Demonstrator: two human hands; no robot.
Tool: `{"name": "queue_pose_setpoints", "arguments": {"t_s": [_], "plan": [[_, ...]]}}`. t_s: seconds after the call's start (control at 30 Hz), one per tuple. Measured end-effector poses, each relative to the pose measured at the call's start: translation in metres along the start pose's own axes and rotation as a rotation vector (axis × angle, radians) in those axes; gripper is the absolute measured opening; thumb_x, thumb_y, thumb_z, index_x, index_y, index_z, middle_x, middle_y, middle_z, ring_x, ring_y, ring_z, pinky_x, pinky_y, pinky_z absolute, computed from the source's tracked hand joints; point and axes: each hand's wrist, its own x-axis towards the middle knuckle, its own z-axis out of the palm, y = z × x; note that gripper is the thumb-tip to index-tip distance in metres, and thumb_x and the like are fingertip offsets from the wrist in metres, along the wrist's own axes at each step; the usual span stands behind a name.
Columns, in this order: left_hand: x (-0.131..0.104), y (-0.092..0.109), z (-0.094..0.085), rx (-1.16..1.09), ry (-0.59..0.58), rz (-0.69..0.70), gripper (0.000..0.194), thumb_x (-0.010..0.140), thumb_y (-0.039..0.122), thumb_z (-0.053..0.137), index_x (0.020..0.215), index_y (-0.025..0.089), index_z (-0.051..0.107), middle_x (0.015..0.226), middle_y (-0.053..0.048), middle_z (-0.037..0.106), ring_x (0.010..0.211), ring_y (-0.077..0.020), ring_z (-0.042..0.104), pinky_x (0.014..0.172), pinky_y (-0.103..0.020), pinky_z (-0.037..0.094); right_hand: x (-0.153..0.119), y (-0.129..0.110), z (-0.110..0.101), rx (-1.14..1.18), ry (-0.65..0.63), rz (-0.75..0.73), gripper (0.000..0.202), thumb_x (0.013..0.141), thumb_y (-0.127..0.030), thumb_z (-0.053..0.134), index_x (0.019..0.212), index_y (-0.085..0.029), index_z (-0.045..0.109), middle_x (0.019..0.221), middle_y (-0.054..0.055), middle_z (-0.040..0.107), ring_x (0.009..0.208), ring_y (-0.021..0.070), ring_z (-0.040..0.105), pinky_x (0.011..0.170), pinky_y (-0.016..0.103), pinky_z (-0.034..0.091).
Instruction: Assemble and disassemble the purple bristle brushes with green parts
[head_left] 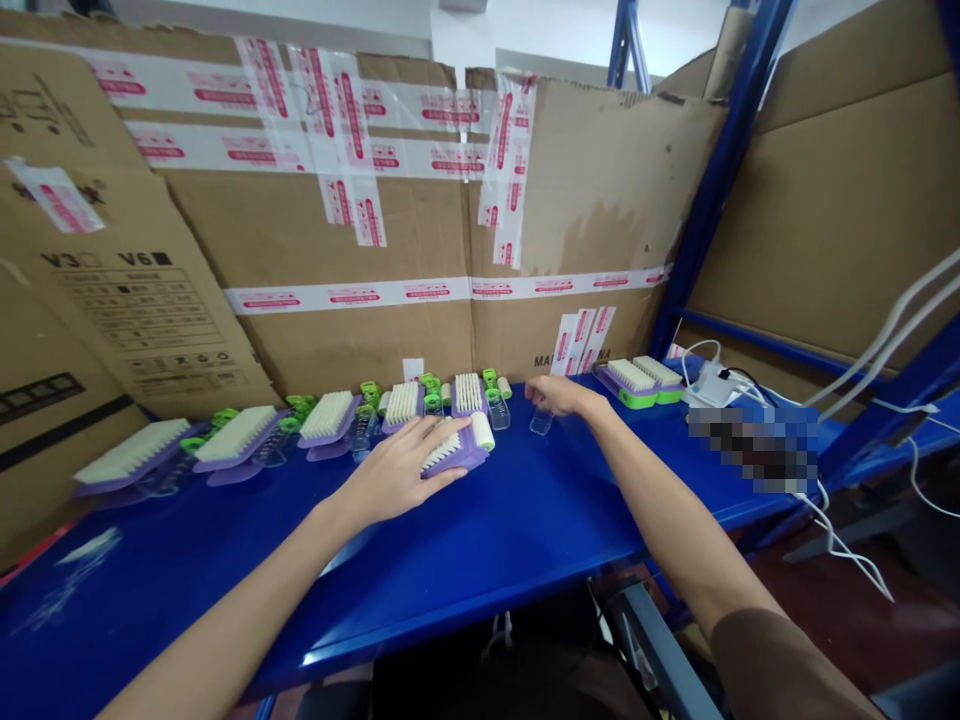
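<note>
Over the blue table's middle, my left hand (401, 468) is wrapped round a purple brush (457, 448) with pale bristles; a white roller part (482, 430) sits at its right end. My right hand (559, 396) is farther back, near the cardboard, its fingers drawn together beside a small clear plastic piece (540, 422). Whether the fingers hold that piece is hard to tell. Behind my left hand stand more purple brushes (469, 393), bristles up, with green parts (430, 384) and clear pieces (498, 411) between them.
Several purple brushes (240, 435) line the blue table (480, 550) to the left. Two green-based brushes (637, 380) stand at back right, near a white plug (709, 382) and cables. Cardboard (360, 340) walls the back; a blue post (720, 190) rises at right.
</note>
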Motion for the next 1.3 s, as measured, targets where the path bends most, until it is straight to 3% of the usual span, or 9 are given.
{"name": "queue_pose_setpoints", "arguments": {"t_s": [0.1,0.27,0.37,0.47,0.6,0.77,1.0,1.13,1.3], "plan": [[0.000,0.001,-0.001,-0.009,-0.025,-0.007,0.067,0.113,0.057,0.061,0.174,0.035,0.044,0.154,-0.013,0.070,0.135,-0.0369,0.071,0.110,-0.057,0.064,-0.002,-0.001,-0.003,-0.022,0.030,-0.005,0.046,0.079,0.003,0.071,0.117,-0.020,0.080,0.109,0.008,0.085,0.098,0.0245,0.078,0.081,0.028,0.053],[0.001,0.003,-0.003,-0.026,-0.067,-0.064,0.070,0.113,0.058,0.061,0.175,0.035,0.038,0.160,-0.013,0.067,0.139,-0.0386,0.070,0.112,-0.059,0.063,-0.010,-0.014,-0.011,-0.064,0.170,-0.018,0.023,0.096,-0.005,0.068,0.111,-0.018,0.079,0.113,0.013,0.085,0.103,0.0271,0.078,0.085,0.030,0.050],[0.000,0.003,-0.003,-0.039,-0.094,-0.116,0.073,0.113,0.060,0.061,0.176,0.034,0.034,0.160,-0.014,0.066,0.141,-0.0396,0.069,0.111,-0.058,0.063,-0.015,-0.034,-0.014,-0.072,0.311,-0.045,0.022,0.109,-0.013,0.057,0.121,-0.017,0.075,0.122,0.016,0.083,0.111,0.0283,0.076,0.091,0.033,0.048],[0.000,0.001,0.002,-0.037,-0.050,-0.132,0.078,0.110,0.063,0.063,0.175,0.032,0.032,0.158,-0.016,0.067,0.141,-0.0404,0.069,0.111,-0.059,0.063,-0.021,-0.063,-0.012,-0.053,0.414,-0.110,0.024,0.120,-0.029,0.050,0.129,-0.020,0.071,0.122,0.013,0.082,0.114,0.0255,0.074,0.094,0.032,0.046],[0.000,-0.005,0.010,0.027,0.099,-0.117,0.082,0.106,0.066,0.069,0.171,0.027,0.036,0.152,-0.018,0.069,0.134,-0.0414,0.072,0.113,-0.062,0.061,-0.030,-0.104,0.003,0.200,0.486,-0.302,0.025,0.120,-0.043,0.055,0.119,-0.022,0.069,0.091,0.002,0.078,0.085,0.0200,0.071,0.079,0.030,0.042],[0.001,-0.009,0.011,0.112,0.245,-0.099,0.074,0.107,0.061,0.072,0.164,0.025,0.043,0.144,-0.017,0.072,0.128,-0.0402,0.073,0.111,-0.061,0.061,-0.037,-0.137,0.022,0.457,0.515,-0.383,0.048,0.108,-0.051,0.070,0.144,-0.023,0.055,0.085,-0.005,0.064,0.080,0.0197,0.064,0.077,0.033,0.044],[0.004,-0.001,0.006,0.279,0.433,-0.111,0.070,0.103,0.053,0.080,0.159,0.024,0.049,0.138,-0.018,0.076,0.121,-0.0418,0.074,0.107,-0.060,0.061,-0.032,-0.140,0.025,0.688,0.504,-0.374,0.044,0.107,-0.056,0.065,0.135,-0.024,0.055,0.082,-0.008,0.054,0.074,0.0175,0.059,0.074,0.034,0.047],[0.005,0.002,0.004,0.281,0.465,-0.106,0.069,0.103,0.051,0.081,0.159,0.024,0.050,0.138,-0.017,0.076,0.120,-0.0400,0.075,0.107,-0.058,0.062,-0.026,-0.134,0.025,0.775,0.492,-0.364,0.036,0.109,-0.055,0.061,0.129,-0.024,0.059,0.085,-0.005,0.063,0.077,0.0178,0.062,0.076,0.035,0.050],[0.005,-0.001,0.002,0.236,0.441,-0.103,0.068,0.102,0.052,0.081,0.158,0.025,0.052,0.138,-0.015,0.076,0.121,-0.0389,0.075,0.107,-0.056,0.063,-0.027,-0.134,0.026,0.729,0.509,-0.335,0.023,0.114,-0.039,0.048,0.116,-0.024,0.065,0.093,0.000,0.072,0.086,0.0194,0.066,0.083,0.036,0.051]]}}
